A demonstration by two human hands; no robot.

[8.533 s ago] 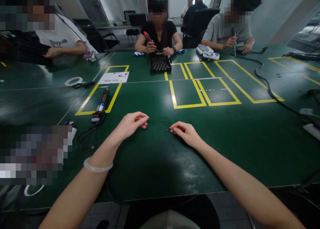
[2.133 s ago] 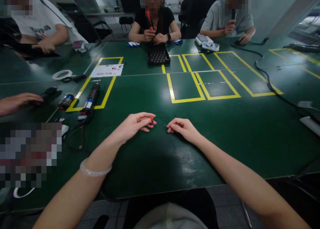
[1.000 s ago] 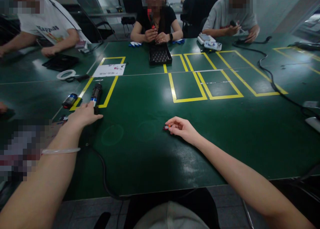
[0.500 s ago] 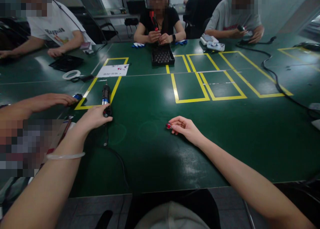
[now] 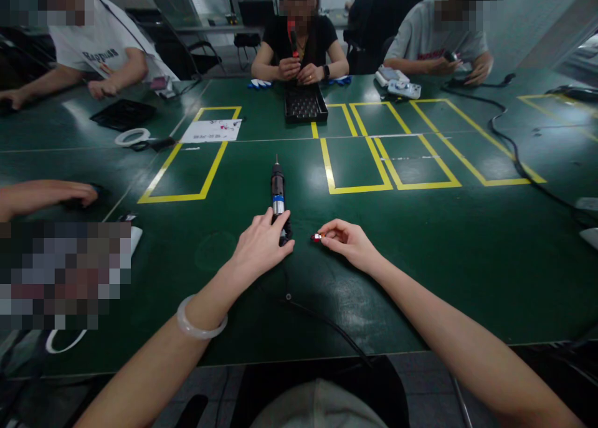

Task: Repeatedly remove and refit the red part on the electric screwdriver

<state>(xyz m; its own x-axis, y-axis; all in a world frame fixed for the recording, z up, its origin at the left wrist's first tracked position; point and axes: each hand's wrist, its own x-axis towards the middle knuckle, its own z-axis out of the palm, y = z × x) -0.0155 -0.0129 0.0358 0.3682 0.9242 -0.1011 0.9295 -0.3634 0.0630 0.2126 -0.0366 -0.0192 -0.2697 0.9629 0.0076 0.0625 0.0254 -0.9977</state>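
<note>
A black corded electric screwdriver (image 5: 278,190) with a blue band lies on the green table (image 5: 420,253), its tip pointing away from me. My left hand (image 5: 261,246), with a pale bracelet on the wrist, is closed around the tool's rear end. Its cord (image 5: 327,325) trails toward me over the table edge. My right hand (image 5: 348,244) rests on the table just to the right and pinches a small red part (image 5: 317,237) between thumb and fingers.
Yellow tape rectangles (image 5: 355,166) mark the table ahead. Farther off lie a black tray (image 5: 305,104), a white sheet (image 5: 212,131) and a tape roll (image 5: 132,137). Other people sit around the table; a person's hand (image 5: 47,194) rests at the left. A black cable (image 5: 509,154) runs at right.
My left hand has pulled the electric screwdriver from the left yellow rectangle to the table's middle, beside my right hand. The right hand has stayed put with the small red part.
</note>
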